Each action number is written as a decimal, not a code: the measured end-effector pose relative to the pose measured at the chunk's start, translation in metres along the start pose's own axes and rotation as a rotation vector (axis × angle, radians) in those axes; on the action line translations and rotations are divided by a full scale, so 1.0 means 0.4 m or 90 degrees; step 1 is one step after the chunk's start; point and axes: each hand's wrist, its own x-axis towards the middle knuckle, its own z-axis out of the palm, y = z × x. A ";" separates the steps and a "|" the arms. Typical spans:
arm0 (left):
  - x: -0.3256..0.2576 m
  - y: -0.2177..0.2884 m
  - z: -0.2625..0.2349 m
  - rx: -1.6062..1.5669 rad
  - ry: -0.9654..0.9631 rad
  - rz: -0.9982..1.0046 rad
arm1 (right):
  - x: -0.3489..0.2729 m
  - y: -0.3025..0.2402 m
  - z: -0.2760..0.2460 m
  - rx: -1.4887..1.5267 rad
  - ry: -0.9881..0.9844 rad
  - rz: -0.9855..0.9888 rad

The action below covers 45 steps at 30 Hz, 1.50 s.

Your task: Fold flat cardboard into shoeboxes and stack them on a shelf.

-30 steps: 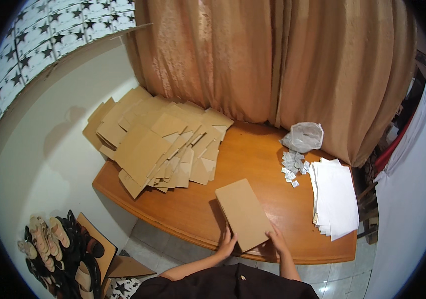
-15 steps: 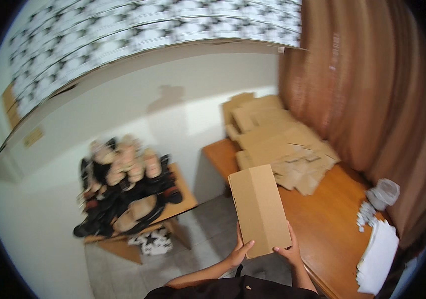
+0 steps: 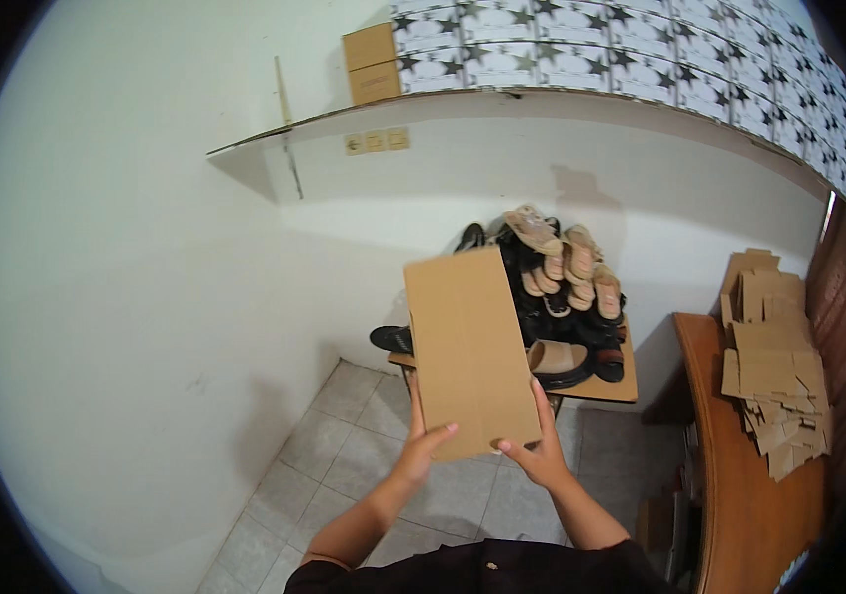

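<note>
A closed brown cardboard box (image 3: 470, 346) is held up in front of me, long and tilted a little to the left. My left hand (image 3: 424, 441) grips its lower left corner, thumb lying on the top face. At the lower right corner my right hand (image 3: 534, 447) closes on it the same way, thumb near the bottom edge. Beyond the box, partly hidden by it, a pile of black and beige sandals (image 3: 571, 267) lies on a small wooden table (image 3: 624, 382).
Flattened cardboard pieces (image 3: 774, 346) are stacked on a wooden desk (image 3: 730, 505) at the right. A wall shelf (image 3: 502, 96) above carries rows of star-patterned boxes (image 3: 571, 45) and two plain brown boxes (image 3: 372, 64). Grey tiles (image 3: 344, 436) cover the floor.
My view has swung left, so the sandals now sit behind the box and the desk has shifted to the right edge. Both hands keep their hold on the box.
</note>
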 end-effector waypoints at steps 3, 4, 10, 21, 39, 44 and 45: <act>0.055 0.149 -0.069 -0.028 0.040 0.035 | 0.155 -0.040 0.070 -0.095 -0.035 -0.189; 0.079 0.191 -0.087 -0.041 0.037 0.061 | 0.206 -0.048 0.095 -0.102 -0.019 -0.297; 0.280 0.396 -0.185 -0.004 0.033 0.201 | 0.506 -0.112 0.244 -0.052 0.078 -0.407; 0.695 0.761 -0.222 0.339 0.122 0.456 | 1.141 -0.283 0.286 -0.099 0.267 -0.752; 1.368 0.977 -0.442 0.238 -0.004 0.876 | 1.629 -0.375 0.336 -0.219 0.216 -0.694; 1.494 1.002 -0.451 0.133 -0.073 0.914 | 1.698 -0.349 0.334 -0.428 0.303 -0.813; 1.516 0.998 -0.448 0.118 -0.033 0.920 | 1.710 -0.344 0.337 -0.491 0.312 -0.791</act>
